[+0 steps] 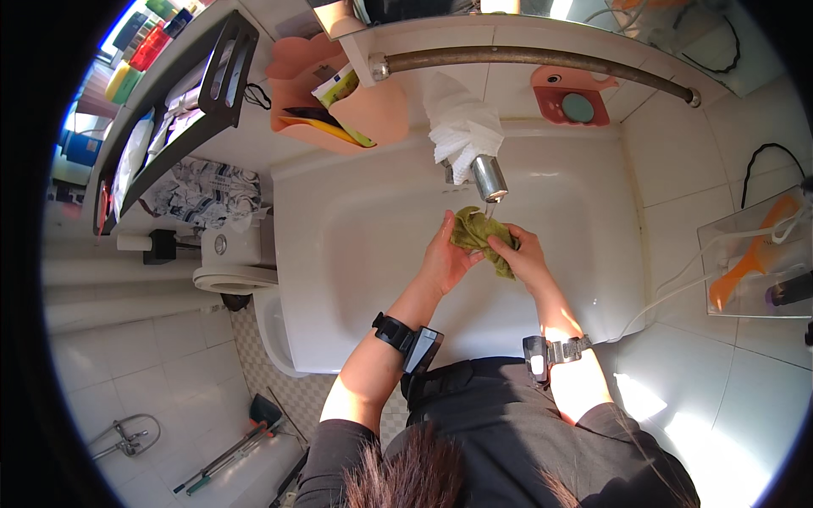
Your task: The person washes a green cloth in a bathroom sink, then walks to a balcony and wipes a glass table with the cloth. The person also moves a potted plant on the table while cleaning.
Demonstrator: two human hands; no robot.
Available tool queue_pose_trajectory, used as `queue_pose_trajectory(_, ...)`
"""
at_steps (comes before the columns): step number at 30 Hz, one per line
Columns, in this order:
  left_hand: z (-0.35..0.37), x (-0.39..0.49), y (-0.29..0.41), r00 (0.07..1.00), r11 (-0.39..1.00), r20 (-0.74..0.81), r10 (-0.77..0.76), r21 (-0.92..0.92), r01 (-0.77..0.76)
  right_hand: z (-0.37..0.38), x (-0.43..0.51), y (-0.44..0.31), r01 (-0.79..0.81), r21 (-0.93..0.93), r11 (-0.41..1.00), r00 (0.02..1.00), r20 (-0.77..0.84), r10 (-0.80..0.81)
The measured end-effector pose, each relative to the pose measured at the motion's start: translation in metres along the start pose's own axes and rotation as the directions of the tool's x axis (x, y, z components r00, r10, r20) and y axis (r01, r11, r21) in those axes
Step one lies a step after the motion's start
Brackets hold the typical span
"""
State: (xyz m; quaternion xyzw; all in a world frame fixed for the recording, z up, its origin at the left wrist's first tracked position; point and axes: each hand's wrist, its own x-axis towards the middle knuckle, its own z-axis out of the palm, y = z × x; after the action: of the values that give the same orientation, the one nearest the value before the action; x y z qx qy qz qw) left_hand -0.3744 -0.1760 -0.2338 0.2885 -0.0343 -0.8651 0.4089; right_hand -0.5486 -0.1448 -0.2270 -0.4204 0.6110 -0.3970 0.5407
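Note:
A crumpled olive-green cloth (473,230) is held between both hands under a chrome faucet (489,178). Water runs from the spout onto the cloth. My right hand (524,255) pinches the cloth, thumb on top, and part of it hangs below the fingers. My left hand (443,255) supports the cloth's left side, palm turned up and wet, with the thumb raised along its edge. White paper or cloth (462,117) is wrapped around the faucet's upper part. Beneath the hands lies a wide white sink basin (375,254).
Behind the basin hang a pink wall holder (375,114) with tubes and a pink whale-shaped soap dish (547,95) with green soap (577,108). A metal rail (540,58) crosses above. A clear box (730,254) holding an orange comb (749,260) is at right; a toilet (232,277) stands left.

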Motion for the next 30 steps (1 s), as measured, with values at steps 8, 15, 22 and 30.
queue_pose_trajectory(8,-0.01,0.008,-0.009,0.984,0.932,-0.081,0.158,0.341,-0.122,-0.002,0.006,0.008,0.081,0.018,0.997,0.988,-0.132,-0.078)
queue_pose_trajectory(15,-0.019,0.004,-0.003,0.952,0.912,-0.238,0.194,0.402,-0.085,-0.017,0.006,-0.001,0.195,0.45,0.872,0.974,-0.197,-0.116)
queue_pose_trajectory(22,-0.041,0.003,-0.003,0.944,0.831,-0.208,0.257,0.546,-0.106,-0.021,-0.005,-0.031,-0.028,0.862,0.506,0.995,0.07,-0.065)
queue_pose_trajectory(30,-0.027,0.004,-0.016,0.855,0.381,0.06,0.515,0.878,-0.291,-0.012,0.003,-0.023,-0.365,0.919,0.151,0.923,0.378,-0.068)
